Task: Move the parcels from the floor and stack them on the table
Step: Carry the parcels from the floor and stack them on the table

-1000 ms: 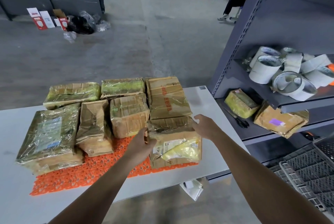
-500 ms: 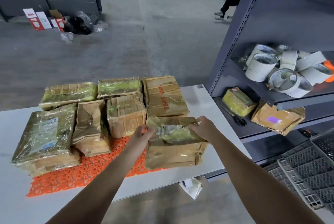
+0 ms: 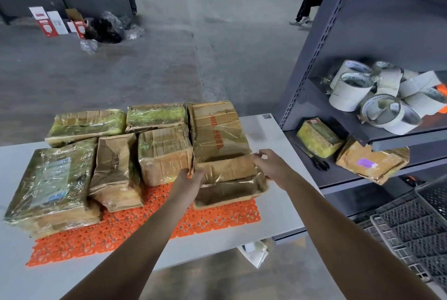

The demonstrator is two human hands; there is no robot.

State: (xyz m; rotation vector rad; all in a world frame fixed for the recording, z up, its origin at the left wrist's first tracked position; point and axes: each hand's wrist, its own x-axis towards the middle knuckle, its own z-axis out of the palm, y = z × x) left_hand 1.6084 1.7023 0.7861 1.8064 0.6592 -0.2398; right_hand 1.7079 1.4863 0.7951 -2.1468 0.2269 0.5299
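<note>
Several taped brown parcels lie in rows on an orange mat (image 3: 135,229) on the white table (image 3: 278,207). At the front right a small brown parcel (image 3: 229,180) rests on the mat in front of a long parcel with red print (image 3: 217,130). My left hand (image 3: 187,181) grips its left end. My right hand (image 3: 272,166) grips its far right corner. To the left sit a boxy parcel (image 3: 164,153), a crumpled one (image 3: 116,171) and a large plastic-wrapped one (image 3: 50,183).
A grey metal shelf (image 3: 314,82) stands right of the table with tape rolls (image 3: 377,96), scissors (image 3: 314,158) and two parcels (image 3: 372,162). Grey crates (image 3: 416,224) sit at lower right. People, boxes and black bags are far back on the concrete floor.
Both hands have tipped the front-right parcel away from me. Its yellow labelled face has turned out of sight and a plain brown side shows, with the parcel lying flatter on the mat.
</note>
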